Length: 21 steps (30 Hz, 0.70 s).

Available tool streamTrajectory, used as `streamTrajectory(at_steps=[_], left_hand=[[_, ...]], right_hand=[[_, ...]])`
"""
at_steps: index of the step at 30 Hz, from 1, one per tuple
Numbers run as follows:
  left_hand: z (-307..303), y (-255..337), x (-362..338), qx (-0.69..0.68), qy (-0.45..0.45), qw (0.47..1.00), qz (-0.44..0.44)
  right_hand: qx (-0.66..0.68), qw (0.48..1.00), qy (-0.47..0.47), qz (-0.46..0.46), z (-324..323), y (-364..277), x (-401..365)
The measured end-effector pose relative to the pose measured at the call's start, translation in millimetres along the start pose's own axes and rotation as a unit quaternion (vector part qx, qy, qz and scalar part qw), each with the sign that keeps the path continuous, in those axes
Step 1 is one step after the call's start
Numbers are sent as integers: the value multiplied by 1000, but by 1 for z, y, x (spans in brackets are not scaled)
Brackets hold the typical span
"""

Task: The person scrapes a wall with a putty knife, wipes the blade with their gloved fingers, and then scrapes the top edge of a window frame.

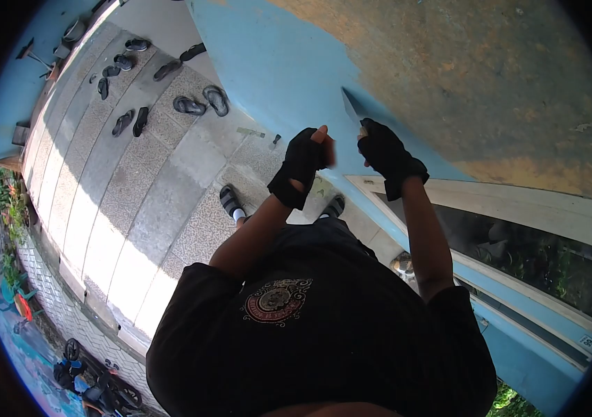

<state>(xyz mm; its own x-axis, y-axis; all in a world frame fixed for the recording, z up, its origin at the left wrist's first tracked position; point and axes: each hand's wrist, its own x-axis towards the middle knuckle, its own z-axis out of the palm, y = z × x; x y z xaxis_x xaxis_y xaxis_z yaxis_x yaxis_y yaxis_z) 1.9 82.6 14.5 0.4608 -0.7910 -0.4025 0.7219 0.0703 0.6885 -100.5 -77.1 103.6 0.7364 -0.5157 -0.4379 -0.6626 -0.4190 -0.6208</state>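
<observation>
- Fingers of the right hand are curled together, clamped on the near end of what looks like a flat blade; the grip itself is mostly hidden by the black glove.
- Left hand, just beside the right, has its fingers curled inward and its thumb raised; the fingertips are blurred, and whether they hold anything cannot be told.
- The blade lies in front of the blue wall, its long axis slanting from the right fingers up and to the left, away from the body; its far end looks pointed. Whether it touches the wall is unclear, and its handle is out of sight.
- Brown, uneven patches cover the wall to the upper right, above a pale window frame.
- On the floor, a small dark tool lies near a pale strip, both too small to identify.
- Several dark sandals lie farther left; dark round borders cut off the corners.
</observation>
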Motion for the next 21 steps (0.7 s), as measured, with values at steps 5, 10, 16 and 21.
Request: streamTrajectory(at_steps=[5,10,16,21], left_hand=[[-1,5,-15,-19,52,998,41],[11,19,-16,-19,42,997,64],[18,18,-21,18,25,993,111],[26,2,-15,13,46,994,101]], right_hand=[[131,991,-14,6,-27,-31,-57],[71,996,37,27,-36,-41,-8],[-3,999,-34,0,7,-10,1],[-87,974,99,-182,-11,24,-44]])
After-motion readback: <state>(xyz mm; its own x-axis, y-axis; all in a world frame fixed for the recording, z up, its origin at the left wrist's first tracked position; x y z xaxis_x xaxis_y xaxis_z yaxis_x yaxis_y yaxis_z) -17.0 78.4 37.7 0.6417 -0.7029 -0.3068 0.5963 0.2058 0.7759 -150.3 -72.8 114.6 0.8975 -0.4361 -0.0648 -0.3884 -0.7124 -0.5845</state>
